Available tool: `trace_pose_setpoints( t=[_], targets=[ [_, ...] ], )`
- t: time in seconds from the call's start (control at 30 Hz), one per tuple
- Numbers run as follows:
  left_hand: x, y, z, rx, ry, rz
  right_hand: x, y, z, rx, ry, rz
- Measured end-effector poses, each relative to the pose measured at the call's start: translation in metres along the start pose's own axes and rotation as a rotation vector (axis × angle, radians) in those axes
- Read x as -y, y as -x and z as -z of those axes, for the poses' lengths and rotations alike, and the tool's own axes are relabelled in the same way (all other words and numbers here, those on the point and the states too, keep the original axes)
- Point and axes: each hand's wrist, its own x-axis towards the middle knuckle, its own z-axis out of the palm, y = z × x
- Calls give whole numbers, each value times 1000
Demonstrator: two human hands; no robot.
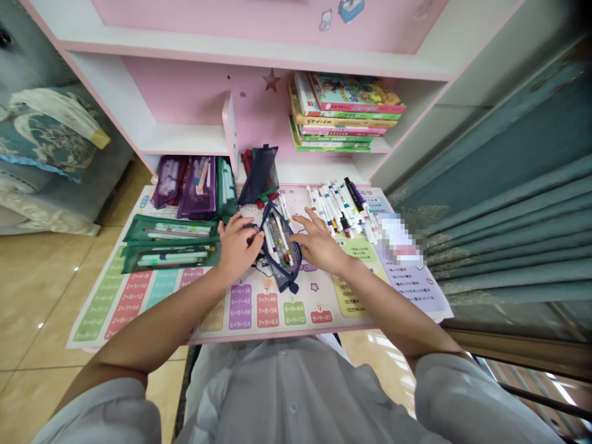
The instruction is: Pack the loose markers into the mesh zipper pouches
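A small navy mesh zipper pouch (283, 279) lies open on the desk in front of me, with several pens (279, 237) inside. My left hand (240, 245) is at its left edge, thumb and forefinger closed on the dark mesh. On the opposite side, my right hand (321, 243) has its fingers spread, the lowest one touching the pouch's right rim. A loose pile of white-barrelled markers (340, 206) lies just beyond my right hand. Left of my left hand are two green mesh pouches (134, 229) holding pens.
Purple mesh pouches (197, 206) stand at the desk's back left. Another navy pouch (259, 176) leans near the shelf divider (229, 126). Stacked books (345, 123) fill part of the pink shelf. A blurred-out item (400, 240) lies at right, near a teal curtain (499, 185).
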Motion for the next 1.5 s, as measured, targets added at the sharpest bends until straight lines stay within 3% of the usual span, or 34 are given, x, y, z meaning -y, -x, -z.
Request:
trace_pose_setpoints(
  t=[0.23, 0.43, 0.7, 0.9, 1.0, 1.2, 1.33, 1.5],
  targets=[
    [-1, 0, 1, 36, -51, -27, 8, -4, 5, -68, 3, 141],
    [-17, 3, 7, 192, -115, -72, 35, -7, 11, -81, 23, 270],
    [-31, 4, 23, 365, -116, -221, 47, -7, 7, 32, 18, 235],
    [-32, 6, 28, 487, -207, -375, 46, -5, -5, -44, 89, 164],
    [-30, 7, 24, 548, -266, -364, 44, -3, -15, -67, 97, 154],
    [-24, 5, 14, 563, -268, -307, 39, 1, -27, -98, 51, 139],
    [-22, 4, 12, 585, -234, -294, 32, 3, -19, -36, -26, 120],
    [-17, 3, 9, 606, -198, -298, 8, 9, 3, 133, -20, 111]
  ],
)
